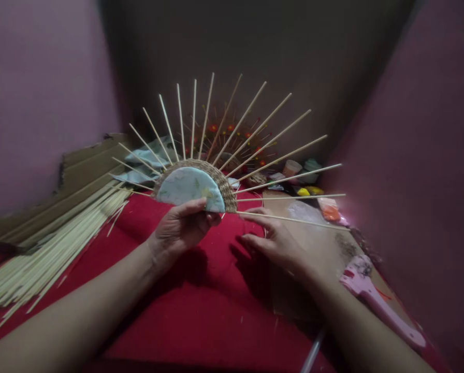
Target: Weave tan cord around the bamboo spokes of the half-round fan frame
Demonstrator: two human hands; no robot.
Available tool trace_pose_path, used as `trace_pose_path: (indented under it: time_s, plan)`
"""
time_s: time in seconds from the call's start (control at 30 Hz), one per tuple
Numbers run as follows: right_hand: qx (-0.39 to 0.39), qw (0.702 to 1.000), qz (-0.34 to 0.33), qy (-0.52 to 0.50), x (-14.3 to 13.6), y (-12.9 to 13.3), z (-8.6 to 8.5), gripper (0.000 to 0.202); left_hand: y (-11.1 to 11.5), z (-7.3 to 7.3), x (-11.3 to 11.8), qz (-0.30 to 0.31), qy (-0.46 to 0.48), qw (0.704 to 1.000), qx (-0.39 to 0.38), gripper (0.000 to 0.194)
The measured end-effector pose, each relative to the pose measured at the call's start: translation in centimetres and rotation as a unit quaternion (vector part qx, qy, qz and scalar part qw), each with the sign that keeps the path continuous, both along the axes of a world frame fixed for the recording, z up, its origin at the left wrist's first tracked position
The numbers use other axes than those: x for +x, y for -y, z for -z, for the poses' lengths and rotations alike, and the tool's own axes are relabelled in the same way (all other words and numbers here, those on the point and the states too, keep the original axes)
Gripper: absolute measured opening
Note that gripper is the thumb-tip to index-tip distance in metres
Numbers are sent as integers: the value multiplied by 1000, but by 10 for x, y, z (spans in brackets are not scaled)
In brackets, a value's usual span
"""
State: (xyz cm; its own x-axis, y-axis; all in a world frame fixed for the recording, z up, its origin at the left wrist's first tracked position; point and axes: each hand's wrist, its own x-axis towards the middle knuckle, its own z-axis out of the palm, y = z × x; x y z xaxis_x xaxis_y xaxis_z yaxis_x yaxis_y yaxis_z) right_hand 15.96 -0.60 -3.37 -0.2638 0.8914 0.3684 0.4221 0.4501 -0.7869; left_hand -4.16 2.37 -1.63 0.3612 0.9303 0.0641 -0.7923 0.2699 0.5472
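A half-round fan piece [189, 187] with a pale blue floral cloth centre and a woven straw rim is held up at the middle. Several thin wooden sticks [251, 106] spread out from its rim like rays. My left hand [183, 224] grips the flat lower edge, thumb on the cloth. Just right of the piece, my right hand [273, 235] is beside the lowest right stick, its fingers apart and curved, with nothing visible between them.
A pile of loose sticks [57, 248] lies left on the red cloth [201, 321], beside cardboard [88, 163]. A pink glue gun [383, 303] rests at right on a brown board [317, 243]. Behind stands a decorated piece with red flowers [230, 128].
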Motion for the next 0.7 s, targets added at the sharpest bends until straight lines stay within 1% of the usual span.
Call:
trace_pose_path:
  time_s: [0.03,0.1,0.17,0.2,0.27,0.33,0.37,0.4,0.47,0.57,0.7]
  plan:
    - [5,999,-1,-46,0,2,-4,32,0,1,0,-5,-2,1000,3,22]
    - [-39,986,-36,-159,-3,5,-10,36,0,3,1,-10,-14,1000,-1,23]
    - [-97,954,-82,-270,-11,8,-12,31,1,4,2,-10,-28,999,-14,23]
    - [-117,937,-90,-318,-15,9,-11,27,2,4,3,-9,-34,999,-21,22]
    - [-149,905,-80,-390,-24,10,-9,14,3,4,5,-11,-38,999,-32,21]
    - [-172,881,-55,-436,-29,11,-7,6,4,4,7,-14,-36,998,-40,19]
    - [-177,876,-43,-446,-31,12,-6,5,5,3,8,-15,-32,998,-46,18]
    - [-177,878,-29,-444,-32,12,-6,7,7,3,10,-15,-27,998,-53,17]
    - [-169,890,-6,-423,-33,14,-4,12,11,3,13,-9,-11,997,-73,13]
    - [-169,906,12,-388,-35,16,-1,14,19,3,19,9,-4,994,-105,10]
    - [-187,911,26,-367,-35,16,1,17,25,3,25,13,-26,994,-101,8]
